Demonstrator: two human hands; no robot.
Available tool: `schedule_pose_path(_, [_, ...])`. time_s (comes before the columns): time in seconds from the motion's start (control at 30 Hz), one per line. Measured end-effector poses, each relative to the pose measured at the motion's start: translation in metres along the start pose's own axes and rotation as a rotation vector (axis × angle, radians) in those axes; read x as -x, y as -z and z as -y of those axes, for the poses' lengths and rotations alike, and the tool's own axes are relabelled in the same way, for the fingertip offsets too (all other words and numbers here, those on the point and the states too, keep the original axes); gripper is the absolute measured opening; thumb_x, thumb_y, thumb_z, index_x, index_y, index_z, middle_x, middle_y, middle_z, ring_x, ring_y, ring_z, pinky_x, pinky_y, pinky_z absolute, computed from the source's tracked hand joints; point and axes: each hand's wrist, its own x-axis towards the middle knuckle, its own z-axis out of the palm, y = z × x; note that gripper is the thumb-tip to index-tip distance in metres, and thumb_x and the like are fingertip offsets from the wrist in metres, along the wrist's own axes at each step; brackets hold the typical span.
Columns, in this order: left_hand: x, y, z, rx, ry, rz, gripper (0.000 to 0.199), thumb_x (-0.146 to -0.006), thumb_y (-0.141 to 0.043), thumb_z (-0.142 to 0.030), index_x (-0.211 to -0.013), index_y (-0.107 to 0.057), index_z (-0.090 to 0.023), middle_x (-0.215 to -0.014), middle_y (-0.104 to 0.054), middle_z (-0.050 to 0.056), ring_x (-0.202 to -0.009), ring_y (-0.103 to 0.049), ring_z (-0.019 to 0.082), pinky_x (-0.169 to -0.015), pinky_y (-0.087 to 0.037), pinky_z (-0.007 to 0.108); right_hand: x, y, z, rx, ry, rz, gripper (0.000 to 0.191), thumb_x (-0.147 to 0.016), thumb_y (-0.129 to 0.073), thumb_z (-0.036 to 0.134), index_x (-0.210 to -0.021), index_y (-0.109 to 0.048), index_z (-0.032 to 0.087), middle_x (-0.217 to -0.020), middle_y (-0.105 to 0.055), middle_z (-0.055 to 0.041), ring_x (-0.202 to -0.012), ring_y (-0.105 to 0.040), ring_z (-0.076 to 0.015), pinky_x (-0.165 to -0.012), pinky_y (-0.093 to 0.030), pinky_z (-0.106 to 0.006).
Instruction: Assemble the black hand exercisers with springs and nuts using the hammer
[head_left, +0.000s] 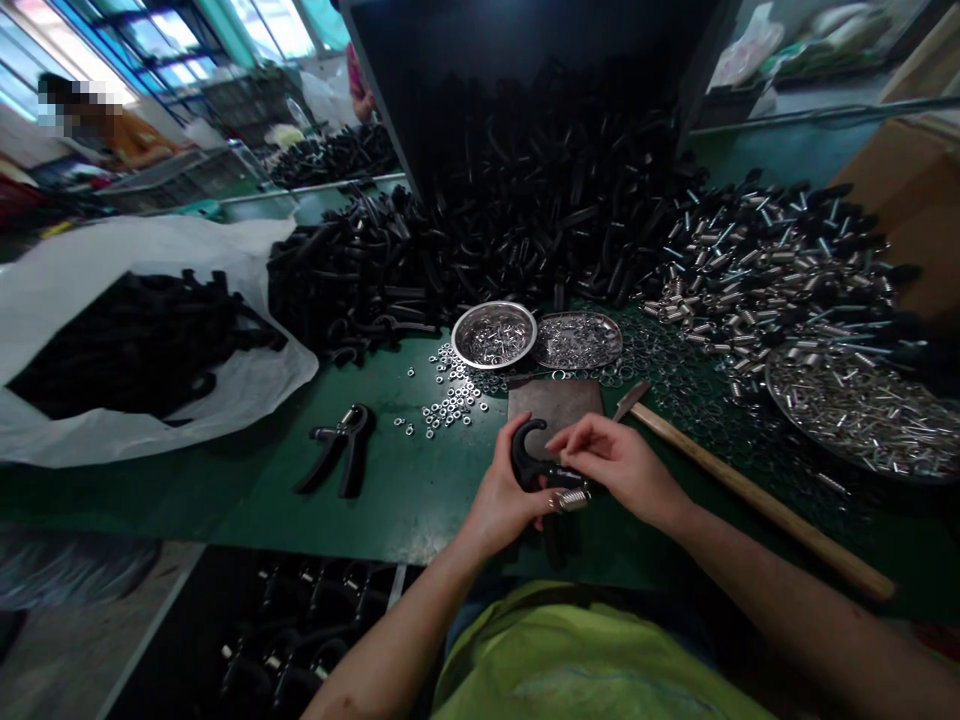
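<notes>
a black plastic hand-grip handle (527,458) carrying a steel coil spring (573,499) is gripped by the closed left hand (501,503) and pinched by the right hand (619,465), just in front of the steel plate (555,410); one assembled grip (341,450) is left of the plate, and heaps of unfitted handles (525,220) remain beyond it.

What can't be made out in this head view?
In the head view:
- the black hand grip's middle, hidden by the left hand and right hand
- the round metal tray, cut off by the right edge
- the small hex nuts' threads, too small
- the grips below the table, too dark
</notes>
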Motion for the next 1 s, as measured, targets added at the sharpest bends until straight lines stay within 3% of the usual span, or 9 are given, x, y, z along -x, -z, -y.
schedule_pose_path(0.13, [-0.007,-0.006,0.006,0.078,0.037,-0.024,0.09,-0.063,-0.073,-0.016,-0.136,-0.022,-0.031,-0.065,-0.052,-0.008,-0.041,-0.047,0.007,-0.037,-0.045,0.02,0.001,0.0,-0.01,0.361,0.14,-0.035,0.013,-0.077,-0.052,0.012,-0.073,-0.062,0.019,-0.09,-0.068,-0.0035,-0.089,-0.062,-0.0171,-0.082,-0.046,-0.033])
schedule_pose_path(0.27, [-0.014,-0.01,0.012,0.078,0.024,-0.142,0.09,-0.065,-0.073,-0.02,-0.137,-0.02,-0.031,-0.064,-0.05,-0.008,-0.04,-0.046,0.007,-0.037,-0.044,0.02,-0.001,0.015,-0.031,0.557,0.25,-0.275,0.018,-0.081,-0.047,0.012,-0.083,-0.064,0.02,-0.088,-0.067,-0.0039,-0.086,-0.061,-0.0176,-0.079,-0.046,-0.032])
schedule_pose_path(0.4, [-0.016,-0.005,0.019,0.033,0.031,-0.137,0.092,-0.066,-0.074,-0.025,-0.139,-0.018,-0.031,-0.067,-0.052,-0.007,-0.042,-0.048,0.008,-0.04,-0.046,0.021,0.007,0.034,-0.044,0.632,0.22,-0.358,0.018,-0.084,-0.047,0.015,-0.086,-0.064,0.02,-0.089,-0.067,-0.0045,-0.087,-0.061,-0.0178,-0.079,-0.046,-0.032])
schedule_pose_path(0.5, [-0.016,-0.002,0.024,0.0,0.029,-0.126,0.092,-0.067,-0.074,-0.03,-0.14,-0.018,-0.032,-0.07,-0.053,-0.006,-0.043,-0.047,0.007,-0.04,-0.045,0.021,0.027,0.041,-0.033,0.618,0.191,-0.29,0.016,-0.087,-0.048,0.02,-0.089,-0.064,0.021,-0.089,-0.066,-0.0043,-0.086,-0.061,-0.0175,-0.079,-0.046,-0.032])
schedule_pose_path(0.67, [-0.014,0.0,0.027,-0.027,0.021,-0.145,0.093,-0.066,-0.075,-0.033,-0.14,-0.019,-0.032,-0.074,-0.053,-0.004,-0.045,-0.047,0.007,-0.04,-0.045,0.021,0.078,0.041,-0.014,0.856,0.17,0.305,0.028,-0.078,-0.065,0.037,-0.1,-0.062,0.02,-0.101,-0.062,-0.0086,-0.093,-0.055,-0.0215,-0.078,-0.046,-0.035])
schedule_pose_path(0.73, [-0.013,0.001,0.026,-0.018,0.014,-0.143,0.093,-0.066,-0.075,-0.032,-0.14,-0.019,-0.032,-0.072,-0.052,-0.005,-0.044,-0.047,0.007,-0.04,-0.045,0.021,0.091,0.038,-0.019,1.025,0.092,0.412,0.023,-0.079,-0.063,0.034,-0.096,-0.063,0.018,-0.099,-0.06,-0.0097,-0.09,-0.054,-0.0222,-0.074,-0.045,-0.035])
schedule_pose_path(0.83, [-0.01,0.001,0.023,-0.019,0.011,-0.114,0.093,-0.067,-0.075,-0.03,-0.14,-0.017,-0.033,-0.069,-0.051,-0.006,-0.042,-0.046,0.007,-0.04,-0.044,0.022,0.095,0.036,-0.027,1.048,0.012,0.382,0.012,-0.087,-0.052,0.024,-0.09,-0.061,0.017,-0.091,-0.061,-0.0085,-0.085,-0.054,-0.0203,-0.073,-0.044,-0.033])
schedule_pose_path(0.93, [-0.003,0.002,0.017,-0.055,-0.004,-0.056,0.094,-0.067,-0.074,-0.029,-0.141,-0.015,-0.033,-0.073,-0.053,-0.005,-0.045,-0.047,0.008,-0.041,-0.045,0.022,0.082,0.037,-0.022,0.815,-0.034,0.201,0.017,-0.09,-0.046,0.025,-0.097,-0.06,0.018,-0.092,-0.062,-0.0063,-0.087,-0.056,-0.0178,-0.076,-0.043,-0.031])
schedule_pose_path(1.0, [0.002,0.002,0.012,-0.11,-0.066,-0.037,0.093,-0.065,-0.076,-0.027,-0.14,-0.02,-0.032,-0.089,-0.056,0.0,-0.056,-0.052,0.01,-0.048,-0.048,0.023,0.07,0.038,-0.011,0.651,-0.041,0.075,0.02,-0.091,-0.046,0.028,-0.099,-0.062,0.02,-0.091,-0.062,-0.0046,-0.084,-0.057,-0.0161,-0.075,-0.043,-0.029])
